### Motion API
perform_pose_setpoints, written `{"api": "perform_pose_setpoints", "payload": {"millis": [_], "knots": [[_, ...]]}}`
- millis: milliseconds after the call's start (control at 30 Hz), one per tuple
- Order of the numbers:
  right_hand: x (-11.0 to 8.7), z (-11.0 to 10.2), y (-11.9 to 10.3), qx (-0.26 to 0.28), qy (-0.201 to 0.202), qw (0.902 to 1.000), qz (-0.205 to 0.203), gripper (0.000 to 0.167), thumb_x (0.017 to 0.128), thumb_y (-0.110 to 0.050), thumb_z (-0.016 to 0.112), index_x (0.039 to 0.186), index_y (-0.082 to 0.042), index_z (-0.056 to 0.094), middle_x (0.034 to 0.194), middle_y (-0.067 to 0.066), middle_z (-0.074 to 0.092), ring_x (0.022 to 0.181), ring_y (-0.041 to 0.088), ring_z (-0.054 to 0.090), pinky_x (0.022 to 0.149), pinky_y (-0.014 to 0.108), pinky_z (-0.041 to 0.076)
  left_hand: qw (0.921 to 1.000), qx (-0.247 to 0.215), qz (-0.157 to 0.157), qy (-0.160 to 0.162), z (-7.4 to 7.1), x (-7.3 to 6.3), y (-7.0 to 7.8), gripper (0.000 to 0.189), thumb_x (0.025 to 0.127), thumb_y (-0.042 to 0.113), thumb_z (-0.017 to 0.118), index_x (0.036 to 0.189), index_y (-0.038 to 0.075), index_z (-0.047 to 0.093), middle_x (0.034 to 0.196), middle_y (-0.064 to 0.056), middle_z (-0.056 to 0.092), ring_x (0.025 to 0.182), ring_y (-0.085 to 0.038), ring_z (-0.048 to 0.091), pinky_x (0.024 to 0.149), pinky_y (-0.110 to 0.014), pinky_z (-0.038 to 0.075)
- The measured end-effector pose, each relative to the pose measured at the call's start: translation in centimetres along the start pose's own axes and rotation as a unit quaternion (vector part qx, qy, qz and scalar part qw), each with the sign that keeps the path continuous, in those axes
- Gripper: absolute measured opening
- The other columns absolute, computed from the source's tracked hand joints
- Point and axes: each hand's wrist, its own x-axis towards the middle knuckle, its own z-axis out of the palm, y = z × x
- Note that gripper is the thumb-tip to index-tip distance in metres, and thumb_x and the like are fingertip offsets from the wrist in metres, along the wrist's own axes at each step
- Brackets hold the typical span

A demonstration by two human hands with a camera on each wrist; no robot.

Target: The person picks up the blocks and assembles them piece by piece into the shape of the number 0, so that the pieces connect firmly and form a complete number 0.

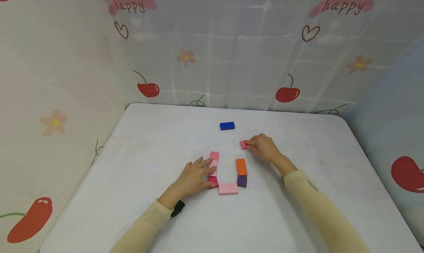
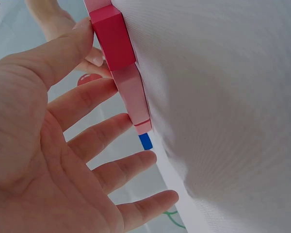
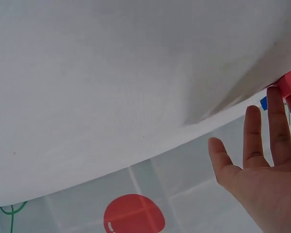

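My left hand point(image 1: 195, 176) lies over the left column of blocks, fingers spread and fairly straight. In the left wrist view its thumb touches the crimson block point(image 2: 115, 41), and fingertips rest at the light pink block point(image 2: 132, 92). A small pink block point(image 1: 214, 155) tops that column. My right hand point(image 1: 263, 147) pinches a coral-pink block point(image 1: 243, 145) by its right end, low over the table; in the right wrist view the other fingers extend loosely. Nearby, the orange block point(image 1: 241, 167) stands end to end with the purple block point(image 1: 242, 181).
A pale pink block point(image 1: 228, 189) lies crosswise at the near end between both columns. The blue block point(image 1: 227, 126) sits alone farther back on the white table point(image 1: 159, 135). Printed curtains surround the table at the back and sides. A black strap point(image 1: 178, 208) shows at my left wrist.
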Motion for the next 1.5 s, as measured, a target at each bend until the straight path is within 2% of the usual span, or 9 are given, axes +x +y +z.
{"api": "perform_pose_setpoints", "payload": {"millis": [233, 433, 633, 933, 1500], "knots": [[-1.1, 0.2, -1.4, 0.002, -0.003, 0.9993, -0.036, 0.030, 0.092, -0.018, 0.067, 0.120, -0.008, 0.071, 0.105, 0.011, 0.073, 0.096, 0.031, 0.061, 0.082, 0.045, 0.050, 1.0000, -0.001, -0.002, 0.001, -0.1, -0.1, 0.1, 0.053, 0.086, 0.038, 0.074, 0.133, 0.016, 0.062, 0.149, -0.012, 0.047, 0.139, -0.044, 0.039, 0.101, -0.067, 0.036], [-2.0, 0.4, -2.1, 0.010, -0.007, 0.9989, -0.046, 0.031, 0.093, -0.017, 0.064, 0.122, -0.007, 0.069, 0.108, 0.013, 0.072, 0.100, 0.032, 0.060, 0.085, 0.048, 0.049, 1.0000, 0.001, -0.004, 0.001, 0.0, 0.0, 0.2, 0.054, 0.086, 0.038, 0.074, 0.133, 0.016, 0.062, 0.149, -0.012, 0.047, 0.139, -0.043, 0.038, 0.101, -0.066, 0.037], [-2.6, 0.8, -2.3, 0.012, 0.005, 0.9980, -0.063, 0.031, 0.094, -0.018, 0.064, 0.122, -0.007, 0.069, 0.108, 0.013, 0.071, 0.100, 0.032, 0.060, 0.085, 0.049, 0.049, 1.0000, 0.006, -0.002, 0.004, 0.1, 0.0, 0.1, 0.054, 0.086, 0.039, 0.074, 0.133, 0.016, 0.062, 0.149, -0.011, 0.047, 0.139, -0.043, 0.039, 0.100, -0.066, 0.038], [-3.0, 1.0, -2.6, 0.016, 0.008, 0.9977, -0.065, 0.031, 0.093, -0.019, 0.066, 0.121, -0.008, 0.070, 0.108, 0.012, 0.071, 0.097, 0.030, 0.060, 0.082, 0.047, 0.049, 0.9999, 0.009, 0.004, 0.006, 0.3, 0.0, -0.1, 0.054, 0.085, 0.040, 0.074, 0.133, 0.016, 0.063, 0.148, -0.012, 0.048, 0.138, -0.044, 0.040, 0.099, -0.066, 0.038], [-3.1, 1.1, -2.8, 0.021, -0.011, 0.9988, -0.043, 0.033, 0.092, -0.021, 0.068, 0.123, -0.009, 0.069, 0.110, 0.009, 0.070, 0.104, 0.028, 0.059, 0.089, 0.049, 0.048, 0.9999, 0.006, 0.004, 0.008, 0.1, 0.0, 0.1, 0.053, 0.086, 0.039, 0.074, 0.132, 0.016, 0.063, 0.148, -0.012, 0.048, 0.137, -0.045, 0.040, 0.099, -0.066, 0.038]]}}
